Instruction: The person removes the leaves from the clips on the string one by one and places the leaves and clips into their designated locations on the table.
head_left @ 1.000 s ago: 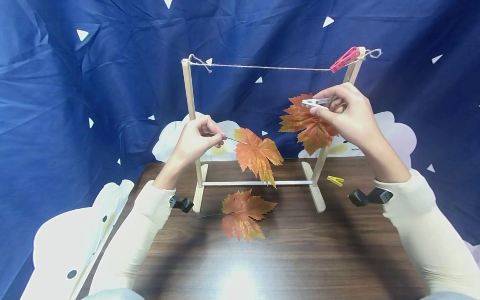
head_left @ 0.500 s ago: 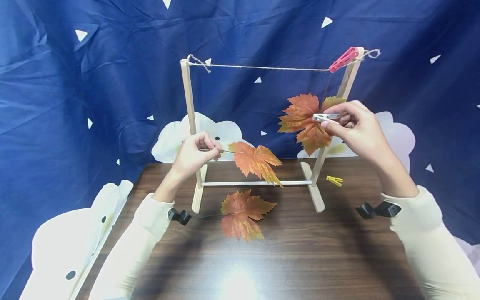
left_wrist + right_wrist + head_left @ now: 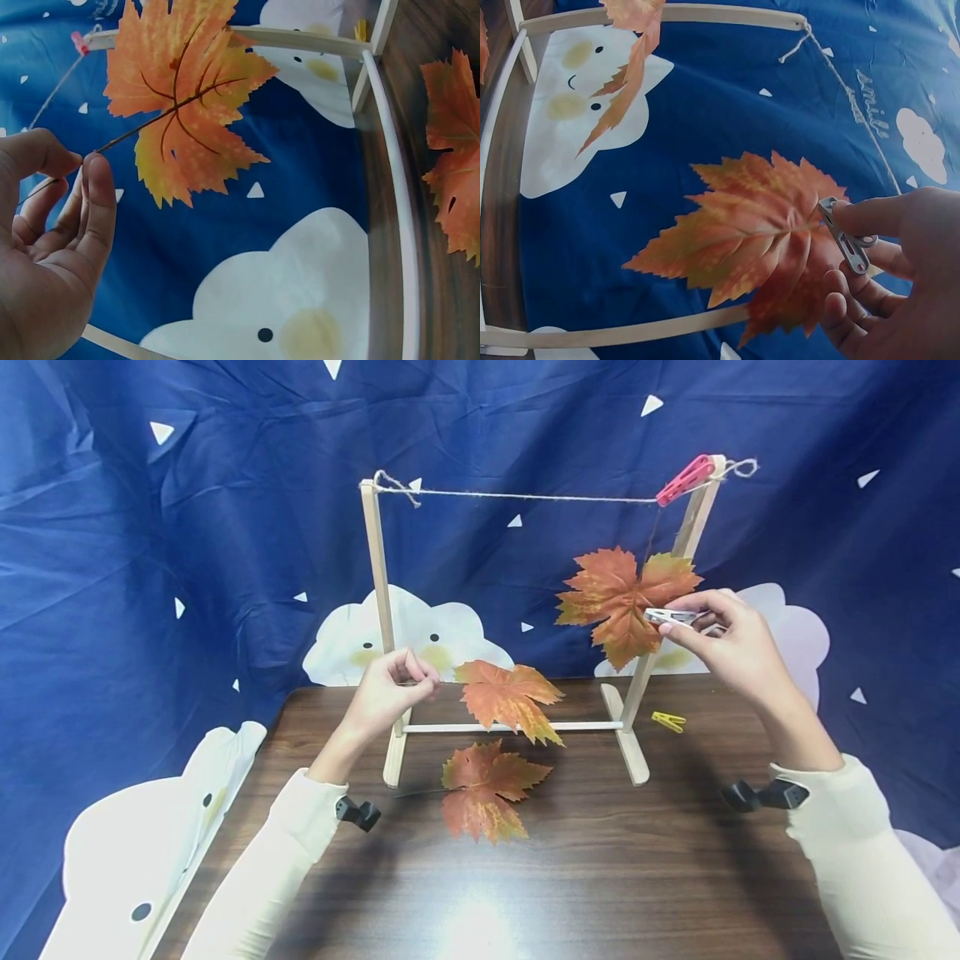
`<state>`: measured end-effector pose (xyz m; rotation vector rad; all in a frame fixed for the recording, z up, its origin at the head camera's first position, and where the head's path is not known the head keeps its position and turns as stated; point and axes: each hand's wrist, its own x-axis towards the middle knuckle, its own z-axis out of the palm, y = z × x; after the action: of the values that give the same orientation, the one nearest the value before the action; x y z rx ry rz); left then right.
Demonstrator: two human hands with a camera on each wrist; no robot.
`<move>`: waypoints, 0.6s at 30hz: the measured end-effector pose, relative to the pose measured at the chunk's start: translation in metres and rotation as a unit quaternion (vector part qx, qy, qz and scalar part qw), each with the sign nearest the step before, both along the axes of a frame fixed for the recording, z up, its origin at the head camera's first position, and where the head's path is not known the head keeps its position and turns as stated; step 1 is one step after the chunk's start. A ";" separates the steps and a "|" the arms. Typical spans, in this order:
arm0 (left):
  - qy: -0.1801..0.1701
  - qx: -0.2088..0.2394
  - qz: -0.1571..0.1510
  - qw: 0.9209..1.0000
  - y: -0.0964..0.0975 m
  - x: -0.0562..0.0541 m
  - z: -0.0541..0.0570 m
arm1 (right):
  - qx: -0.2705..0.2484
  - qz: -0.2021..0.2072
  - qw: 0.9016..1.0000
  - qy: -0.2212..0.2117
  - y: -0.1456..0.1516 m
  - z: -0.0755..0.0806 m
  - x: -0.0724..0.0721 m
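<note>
My left hand point(image 3: 378, 697) pinches the thin stem of an orange artificial maple leaf point(image 3: 506, 695); the left wrist view shows the stem point(image 3: 139, 129) between thumb and fingertips. A white clothespin point(image 3: 669, 617) is pinched in my right hand point(image 3: 738, 639), in front of a second maple leaf point(image 3: 615, 597). That leaf hangs by its stem below a pink clothespin point(image 3: 685, 481) on the string point(image 3: 517, 496), near the right post. In the right wrist view the white clothespin point(image 3: 845, 238) overlaps the hanging leaf; whether they touch I cannot tell.
A third maple leaf point(image 3: 487, 793) lies on the brown table point(image 3: 600, 868) in front of the wooden frame point(image 3: 378, 560). Right of the frame's foot lies a yellow clothespin point(image 3: 668, 722). Behind hangs a blue cloth point(image 3: 225, 510) with white clouds.
Both hands have come down. The left one lowered its leaf toward the crossbar, and the right one moved down and rightward with the white clothespin, uncovering more of the hanging leaf.
</note>
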<state>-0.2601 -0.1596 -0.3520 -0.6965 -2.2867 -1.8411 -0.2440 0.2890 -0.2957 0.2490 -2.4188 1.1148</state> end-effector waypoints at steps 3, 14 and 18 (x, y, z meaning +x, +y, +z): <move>-0.008 0.010 -0.002 1.000 -0.002 0.000 -0.005 | -0.002 -0.002 1.000 -0.002 0.005 -0.006 0.000; -0.037 0.040 0.009 0.998 -0.016 0.004 -0.027 | -0.005 -0.009 0.999 -0.032 0.022 -0.026 -0.004; -0.049 0.057 0.004 0.997 -0.020 0.004 -0.040 | -0.009 -0.011 0.999 -0.033 0.029 -0.035 -0.005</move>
<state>-0.2562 -0.1795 -0.3924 -0.5923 -2.2159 -2.0266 -0.2489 0.3179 -0.3309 0.1830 -2.4608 1.1518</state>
